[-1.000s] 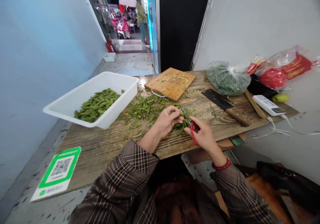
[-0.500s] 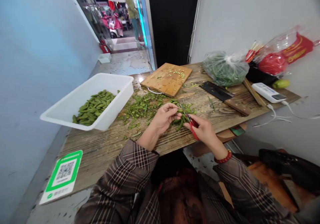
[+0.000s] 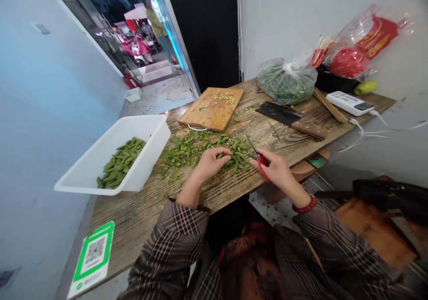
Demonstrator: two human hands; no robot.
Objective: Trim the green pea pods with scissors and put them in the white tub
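My left hand (image 3: 211,164) is closed at the near side of a pile of green edamame pods (image 3: 239,157). Green shows between its thumb and forefinger, seemingly a pod mostly hidden by the fingers. Red-handled scissors (image 3: 263,168) are gripped in my right hand (image 3: 277,170), just right of the pile, their blades pointing up and away, clear of the left fingers. Loose trimmings (image 3: 182,150) and more pods spread leftward over the wooden table (image 3: 133,222). At the left, a white plastic tub (image 3: 150,164) contains a heap of whole pods (image 3: 123,159).
Behind the pile lies a wooden cutting board (image 3: 203,108) with green bits on it. A cleaver (image 3: 290,119) rests to its right, near a bag of greens (image 3: 286,84) and a white power bank (image 3: 349,103) with cables. A QR-code sign (image 3: 93,255) sits front left.
My left hand has drawn away from the scissor blades, down to the pods. The scissors stay in my right hand, now apart from the left fingers. The view has tilted and shifted.
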